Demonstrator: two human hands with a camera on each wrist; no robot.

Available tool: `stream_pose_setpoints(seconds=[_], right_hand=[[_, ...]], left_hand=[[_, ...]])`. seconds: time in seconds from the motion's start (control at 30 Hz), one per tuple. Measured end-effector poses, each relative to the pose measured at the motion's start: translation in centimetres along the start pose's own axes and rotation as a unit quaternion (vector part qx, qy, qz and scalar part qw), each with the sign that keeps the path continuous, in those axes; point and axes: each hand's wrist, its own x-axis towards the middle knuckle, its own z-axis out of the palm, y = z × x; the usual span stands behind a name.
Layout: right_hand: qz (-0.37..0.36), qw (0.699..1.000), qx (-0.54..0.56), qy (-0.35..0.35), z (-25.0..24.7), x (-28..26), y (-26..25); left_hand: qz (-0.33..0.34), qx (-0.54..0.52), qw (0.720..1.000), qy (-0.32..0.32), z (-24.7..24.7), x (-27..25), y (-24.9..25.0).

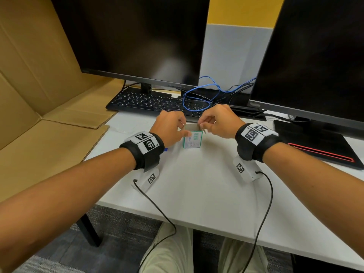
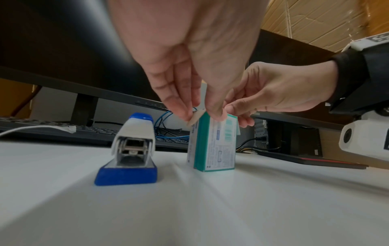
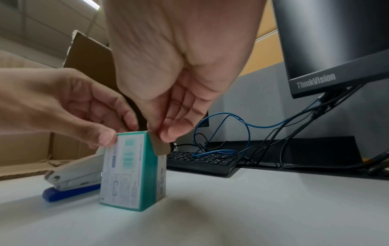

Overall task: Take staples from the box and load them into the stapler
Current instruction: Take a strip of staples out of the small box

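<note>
A green and white staple box [image 1: 192, 140] stands upright on the white table [image 1: 206, 184], its top flaps open. My left hand [image 1: 182, 128] holds the box's top left corner, thumb on the printed face [image 3: 106, 138] and fingertips [image 2: 187, 114] on a brown flap [image 2: 193, 120]. My right hand [image 1: 203, 128] pinches the brown side flap [image 3: 161, 147] between thumb and fingers [image 3: 179, 128]. The blue and grey stapler [image 2: 128, 149] lies closed just left of the box [image 2: 214, 143]; in the head view my left wrist hides it. No staples show.
Behind the box lie a black keyboard [image 1: 153, 103] and a looped blue cable [image 1: 199, 95], under two dark monitors [image 1: 137, 36]. Flattened cardboard [image 1: 39, 115] fills the left. A black pad with a red edge [image 1: 319, 146] lies at right. Wrist camera cables [image 1: 157, 209] trail to the table's near edge.
</note>
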Motion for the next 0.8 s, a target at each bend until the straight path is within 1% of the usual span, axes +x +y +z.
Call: stream_pose_setpoints(seconds=[0.1,0.23,0.33,0.43,0.5,0.6,0.67,0.8], right_hand=[[-0.013,0.999,-0.034,-0.019,0.2,0.3,-0.4],[-0.029,0.996,-0.068,-0.046,-0.3,1.2,-1.3],[-0.045,0.99,-0.095,-0.098,-0.4,2.1,-1.7],[-0.064,0.974,-0.14,-0.167,-0.2,3.3,-1.8],[-0.061,0.964,-0.154,-0.206,-0.3,3.7,-2.1],[-0.059,0.954,-0.163,-0.246,-0.5,4.2,-2.4],[-0.044,0.952,-0.159,-0.259,-0.5,4.5,-2.6],[-0.015,0.951,-0.16,-0.264,-0.3,5.0,-2.8]], left_hand=[[-0.002,-0.019,1.0,-0.007,0.1,0.1,0.4],[0.006,0.001,0.999,-0.033,-0.1,0.4,0.9],[0.007,0.005,0.999,-0.042,-0.1,0.5,1.1],[0.005,-0.015,0.999,-0.046,0.1,0.6,1.2],[0.006,-0.017,0.999,-0.049,0.1,0.7,1.2],[0.007,-0.02,0.998,-0.052,-0.1,0.8,1.3],[0.01,-0.018,0.998,-0.051,-0.2,0.7,1.3],[0.011,-0.018,0.999,-0.043,-0.3,0.6,1.5]])
